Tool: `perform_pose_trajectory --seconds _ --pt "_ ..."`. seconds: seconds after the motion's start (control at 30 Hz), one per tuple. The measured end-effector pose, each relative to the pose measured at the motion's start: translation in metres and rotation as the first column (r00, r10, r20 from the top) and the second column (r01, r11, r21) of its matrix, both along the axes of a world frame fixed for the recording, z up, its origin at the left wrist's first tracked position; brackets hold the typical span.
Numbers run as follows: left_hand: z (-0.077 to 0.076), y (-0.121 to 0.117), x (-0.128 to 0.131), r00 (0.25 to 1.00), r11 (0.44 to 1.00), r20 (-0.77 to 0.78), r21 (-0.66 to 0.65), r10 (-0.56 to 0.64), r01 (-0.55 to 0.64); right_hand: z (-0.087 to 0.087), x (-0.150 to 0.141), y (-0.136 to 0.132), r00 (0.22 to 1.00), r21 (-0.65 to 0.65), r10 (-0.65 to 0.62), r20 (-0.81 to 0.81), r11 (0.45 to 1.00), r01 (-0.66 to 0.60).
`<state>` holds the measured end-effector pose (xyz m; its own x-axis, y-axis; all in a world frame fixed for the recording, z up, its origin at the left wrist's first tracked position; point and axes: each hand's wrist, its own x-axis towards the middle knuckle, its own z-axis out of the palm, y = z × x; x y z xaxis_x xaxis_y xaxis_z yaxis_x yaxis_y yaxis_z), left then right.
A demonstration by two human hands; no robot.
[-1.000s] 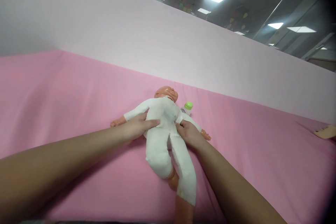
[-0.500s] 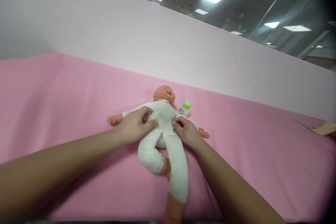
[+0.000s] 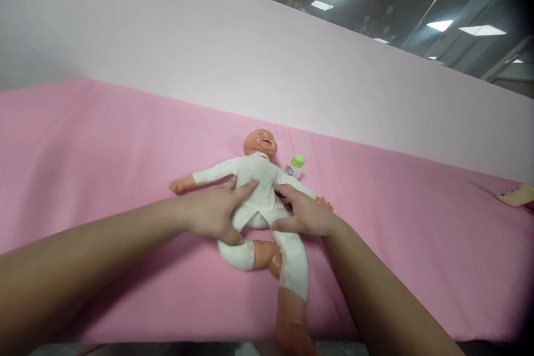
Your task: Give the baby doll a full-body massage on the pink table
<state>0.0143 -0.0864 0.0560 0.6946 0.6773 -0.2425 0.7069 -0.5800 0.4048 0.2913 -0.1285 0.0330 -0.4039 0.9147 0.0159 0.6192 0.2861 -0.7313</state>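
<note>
A baby doll (image 3: 261, 181) in a white cloth suit lies on its back, head away from me, arms out to both sides. Its left-side leg is bent inward and meets the other leg, which reaches toward me. My left hand (image 3: 214, 208) rests on the doll's side and hip, thumb and fingers spread wide. On the opposite hip lies my right hand (image 3: 306, 208), thumb apart from its partly curled fingers. Both hands touch the suit. Beside the doll's shoulder is a small clear bottle (image 3: 295, 167) with a green cap and a printed label.
A pink sheet (image 3: 137, 144) covers the surface under the doll, its front edge near the bottom of view. Behind rises a pale wall (image 3: 233, 55), with glass above it reflecting ceiling lights. A beige object (image 3: 517, 196) with dark marks lies at the right edge.
My thumbs have moved down from the belly to the hips and my fingers have spread. The straighter leg has shifted right, and the bent leg's lower part shows more.
</note>
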Motion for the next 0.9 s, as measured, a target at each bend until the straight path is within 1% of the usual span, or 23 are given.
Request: perform_pose_trajectory --seconds 0.13,0.23,0.37,0.43,0.5,0.57,0.63,0.7,0.8,0.9 --pt "-0.001 0.007 -0.004 0.998 0.998 0.006 -0.016 -0.06 0.06 -0.002 0.006 0.003 0.999 -0.044 0.036 -0.017 0.998 -0.037" --pt "-0.002 0.011 -0.008 0.995 0.994 0.01 -0.04 -0.099 0.099 -0.004 0.009 0.004 0.998 -0.063 0.038 -0.049 0.997 -0.041" --pt "-0.004 0.028 -0.018 0.981 0.98 0.079 -0.083 -0.176 0.182 -0.009 0.016 0.009 0.987 -0.148 0.008 -0.161 0.988 -0.032" --pt "-0.006 0.041 -0.024 0.957 0.956 0.14 -0.115 -0.253 0.27 -0.012 0.021 0.011 0.965 -0.223 0.019 -0.26 0.972 -0.079" --pt "-0.01 0.052 -0.029 0.916 0.919 0.232 -0.15 -0.327 0.365 -0.014 0.027 0.014 0.935 -0.3 0.047 -0.352 0.94 -0.161" --pt "-0.013 0.059 -0.031 0.889 0.9 0.3 -0.16 -0.346 0.404 -0.015 0.03 0.015 0.912 -0.348 0.072 -0.404 0.91 -0.227" --pt "-0.016 0.059 -0.029 0.902 0.92 0.301 -0.144 -0.311 0.365 -0.015 0.029 0.015 0.918 -0.35 0.077 -0.39 0.909 -0.225" --pt "-0.017 0.054 -0.025 0.927 0.948 0.269 -0.113 -0.26 0.298 -0.014 0.024 0.013 0.954 -0.299 0.052 -0.296 0.943 -0.144" --pt "-0.017 0.041 -0.018 0.952 0.975 0.245 -0.082 -0.18 0.206 -0.013 0.012 0.01 0.993 -0.158 -0.022 -0.114 0.987 0.004" --pt "-0.018 0.027 -0.011 0.97 0.993 0.224 -0.046 -0.092 0.105 -0.012 0.0 0.006 0.996 -0.024 -0.086 0.011 0.996 0.086"
